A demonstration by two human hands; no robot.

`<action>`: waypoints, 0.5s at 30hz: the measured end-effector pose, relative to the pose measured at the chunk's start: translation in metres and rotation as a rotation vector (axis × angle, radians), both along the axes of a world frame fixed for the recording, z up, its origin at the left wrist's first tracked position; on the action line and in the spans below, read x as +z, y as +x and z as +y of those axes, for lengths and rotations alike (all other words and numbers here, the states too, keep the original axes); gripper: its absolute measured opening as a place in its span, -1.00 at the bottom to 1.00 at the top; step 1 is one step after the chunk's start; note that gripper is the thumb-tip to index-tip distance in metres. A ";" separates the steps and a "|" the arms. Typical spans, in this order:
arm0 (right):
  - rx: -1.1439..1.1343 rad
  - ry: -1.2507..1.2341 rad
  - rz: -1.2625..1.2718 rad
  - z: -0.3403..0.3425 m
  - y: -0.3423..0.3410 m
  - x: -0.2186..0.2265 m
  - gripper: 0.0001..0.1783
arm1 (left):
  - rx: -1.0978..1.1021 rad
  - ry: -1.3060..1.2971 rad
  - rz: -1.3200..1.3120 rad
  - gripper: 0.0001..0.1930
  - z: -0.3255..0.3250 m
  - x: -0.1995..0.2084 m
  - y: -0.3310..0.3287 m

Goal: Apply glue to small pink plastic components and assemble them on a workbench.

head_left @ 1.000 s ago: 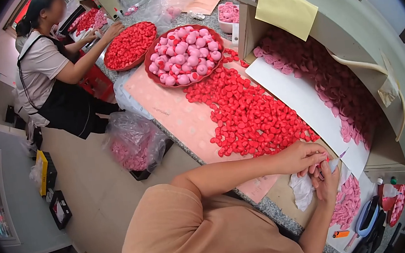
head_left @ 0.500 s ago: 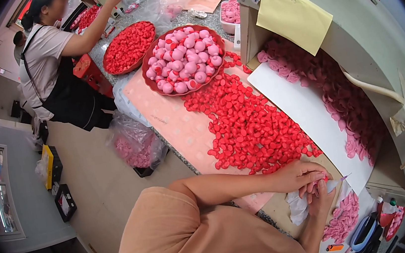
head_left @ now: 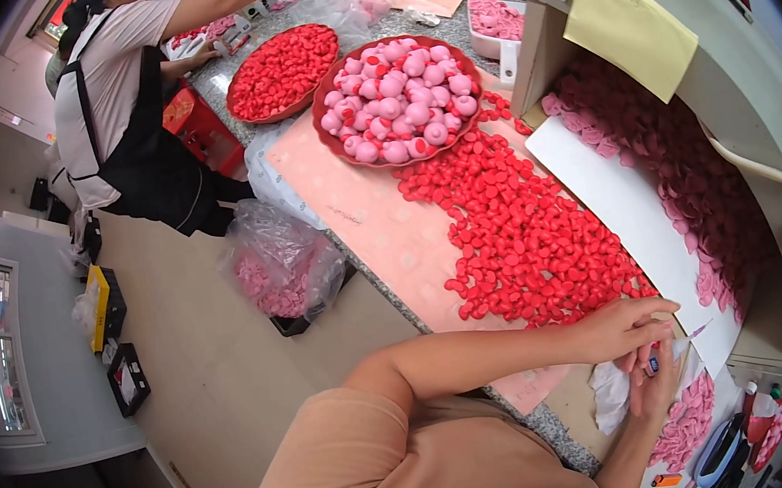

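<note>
My left hand point(head_left: 624, 325) reaches over my right hand, its fingers stretched out and a little apart; its thumb side is hidden. In my right hand point(head_left: 656, 385) is a small glue bottle with a dark label, gripped so that its thin pale nozzle point(head_left: 697, 332) points to the upper right. A bit of red shows between the two hands, too covered to tell its shape. Just beyond my left forearm spreads a heap of small glossy red pieces point(head_left: 535, 237). A crumpled white tissue point(head_left: 611, 394) lies by my right wrist, with pink petal-like pieces point(head_left: 686, 422) beside it.
A red bowl point(head_left: 331, 159) holds round pink-and-red figures; another red bowl point(head_left: 246, 116) holds red pieces. On the right, a grey housing point(head_left: 725, 42) covers more pink pieces above a white sheet point(head_left: 596, 182). An orange lighter point(head_left: 667, 480) lies near the edge. A co-worker point(head_left: 139, 109) stands far left.
My view has shifted, so the table appears farther right and lower. My left fingers, earlier pinched round a pink and red piece, are now straighter. The co-worker's arm has reached farther across.
</note>
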State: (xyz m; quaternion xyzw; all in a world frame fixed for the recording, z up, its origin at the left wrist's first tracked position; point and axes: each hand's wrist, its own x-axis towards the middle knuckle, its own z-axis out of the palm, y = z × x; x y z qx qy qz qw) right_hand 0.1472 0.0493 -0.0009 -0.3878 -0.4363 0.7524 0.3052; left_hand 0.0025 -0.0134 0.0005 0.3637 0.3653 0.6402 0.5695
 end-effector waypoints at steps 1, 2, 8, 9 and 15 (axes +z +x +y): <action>0.125 0.020 0.101 0.009 0.008 -0.006 -0.64 | 0.024 0.033 0.029 -0.64 -0.002 0.006 -0.002; 0.129 0.023 0.100 0.010 0.012 -0.013 -0.64 | 0.030 0.039 0.105 -0.59 -0.004 0.013 -0.005; 0.222 -0.050 0.302 0.016 0.015 -0.015 -0.61 | 0.130 0.259 0.440 -0.56 -0.005 0.007 -0.008; 0.229 -0.047 0.299 0.015 0.013 -0.014 -0.61 | 0.149 0.267 0.452 -0.57 -0.005 0.007 -0.009; -0.052 -0.164 0.186 -0.003 -0.004 0.003 -0.59 | 0.213 0.284 0.560 -0.58 -0.010 0.014 -0.014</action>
